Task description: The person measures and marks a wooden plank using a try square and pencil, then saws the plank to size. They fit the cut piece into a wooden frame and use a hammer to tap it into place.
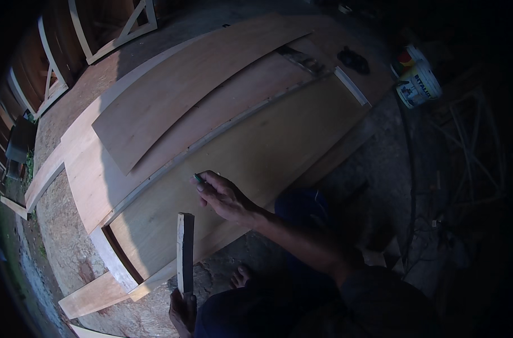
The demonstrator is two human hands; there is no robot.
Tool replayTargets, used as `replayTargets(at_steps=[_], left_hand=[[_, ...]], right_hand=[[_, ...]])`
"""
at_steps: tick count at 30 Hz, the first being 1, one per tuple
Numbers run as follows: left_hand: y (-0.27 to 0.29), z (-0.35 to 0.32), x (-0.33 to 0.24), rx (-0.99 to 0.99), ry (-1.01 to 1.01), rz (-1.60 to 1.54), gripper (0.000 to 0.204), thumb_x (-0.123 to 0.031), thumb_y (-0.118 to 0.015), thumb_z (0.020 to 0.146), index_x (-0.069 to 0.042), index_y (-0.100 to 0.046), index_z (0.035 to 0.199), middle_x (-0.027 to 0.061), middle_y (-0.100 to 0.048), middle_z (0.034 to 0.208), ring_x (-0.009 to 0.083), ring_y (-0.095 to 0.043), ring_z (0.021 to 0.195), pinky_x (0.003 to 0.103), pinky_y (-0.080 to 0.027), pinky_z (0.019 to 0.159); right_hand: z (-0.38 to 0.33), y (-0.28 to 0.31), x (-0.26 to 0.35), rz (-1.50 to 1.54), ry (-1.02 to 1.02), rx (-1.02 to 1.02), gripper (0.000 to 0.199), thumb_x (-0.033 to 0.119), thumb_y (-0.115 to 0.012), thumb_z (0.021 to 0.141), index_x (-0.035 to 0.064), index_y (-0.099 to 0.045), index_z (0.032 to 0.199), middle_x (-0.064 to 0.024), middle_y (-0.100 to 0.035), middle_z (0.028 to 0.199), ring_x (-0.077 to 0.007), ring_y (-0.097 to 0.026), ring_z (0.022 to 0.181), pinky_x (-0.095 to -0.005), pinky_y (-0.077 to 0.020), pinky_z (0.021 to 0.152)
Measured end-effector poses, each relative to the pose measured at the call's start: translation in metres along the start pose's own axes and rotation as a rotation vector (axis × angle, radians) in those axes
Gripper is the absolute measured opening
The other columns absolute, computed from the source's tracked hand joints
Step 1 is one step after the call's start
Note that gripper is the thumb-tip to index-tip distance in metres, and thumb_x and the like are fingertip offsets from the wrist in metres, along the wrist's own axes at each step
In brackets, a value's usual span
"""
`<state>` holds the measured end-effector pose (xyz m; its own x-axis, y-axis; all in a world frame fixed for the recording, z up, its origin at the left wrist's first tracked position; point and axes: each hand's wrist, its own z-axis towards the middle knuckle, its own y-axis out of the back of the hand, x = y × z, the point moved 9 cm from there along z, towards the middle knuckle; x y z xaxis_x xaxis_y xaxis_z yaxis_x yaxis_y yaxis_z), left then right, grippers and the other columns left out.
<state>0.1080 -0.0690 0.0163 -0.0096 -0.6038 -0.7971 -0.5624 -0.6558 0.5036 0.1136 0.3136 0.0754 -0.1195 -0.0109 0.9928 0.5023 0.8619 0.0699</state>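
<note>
My left hand (182,312), low in the view, is closed round the lower end of a short wooden batten (185,250) that stands up in front of me. My right hand (225,197) is above a long plywood panel (251,155). Its fingers pinch a small green pencil-like thing (198,178), mostly hidden by the hand. A narrow wooden strip (180,158) runs along the panel's far side, and a pale end piece (117,262) closes its left end.
A loose plywood strip (172,101) lies on a wider sheet (87,186) beyond the panel. To the far right stands a white bucket (419,84), near a dark bundle (355,60). Wooden frames (121,36) lean at the upper left. My bare foot (241,277) is beside the panel.
</note>
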Motion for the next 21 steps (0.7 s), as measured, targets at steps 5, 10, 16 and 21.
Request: replayTargets(at_steps=[5, 10, 16, 21], left_hand=[[-0.052, 0.063, -0.051, 0.074, -0.147, 0.798, 0.031, -0.022, -0.077, 0.079, -0.008, -0.057, 0.098, 0.0153, -0.061, 0.096, 0.0443, -0.058, 0.099, 0.054, -0.050, 0.082], [-0.126, 0.064, -0.131, 0.237, -0.597, 0.734, 0.037, -0.022, -0.080, 0.080, -0.013, -0.060, 0.110, 0.0128, -0.061, 0.100, 0.0377, -0.058, 0.096, 0.052, -0.048, 0.080], [-0.185, 0.075, -0.168, 0.275, -0.801, 0.730, 0.043, -0.028, -0.080, 0.082, -0.013, -0.064, 0.118, 0.0102, -0.062, 0.110, 0.0341, -0.059, 0.100, 0.047, -0.047, 0.080], [-0.198, 0.080, -0.170, 0.285, -0.821, 0.767, 0.046, -0.026, -0.079, 0.082, -0.010, -0.064, 0.122, 0.0118, -0.061, 0.114, 0.0342, -0.059, 0.103, 0.047, -0.048, 0.085]], right_hand=[[-0.085, 0.114, 0.056, -0.413, 0.135, -0.208, 0.027, 0.022, -0.054, 0.107, 0.0042, -0.054, 0.126, -0.0112, -0.065, 0.093, -0.0215, -0.068, 0.082, -0.0374, -0.0546, 0.075], [-0.208, 0.266, 0.004, -0.673, -0.164, -0.548, 0.025, 0.013, -0.062, 0.099, 0.0036, -0.055, 0.120, -0.0176, -0.067, 0.100, -0.0325, -0.071, 0.094, -0.0412, -0.0549, 0.077], [-0.321, 0.328, -0.125, -1.119, -0.295, -0.212, 0.045, 0.009, -0.067, 0.083, 0.0074, -0.063, 0.127, -0.0165, -0.051, 0.145, -0.0370, -0.056, 0.128, -0.0469, -0.0508, 0.102], [-0.347, 0.340, -0.160, -1.060, -0.267, -0.067, 0.052, 0.012, -0.072, 0.083, 0.0083, -0.058, 0.133, -0.0119, -0.048, 0.147, -0.0351, -0.052, 0.133, -0.0468, -0.0458, 0.108]])
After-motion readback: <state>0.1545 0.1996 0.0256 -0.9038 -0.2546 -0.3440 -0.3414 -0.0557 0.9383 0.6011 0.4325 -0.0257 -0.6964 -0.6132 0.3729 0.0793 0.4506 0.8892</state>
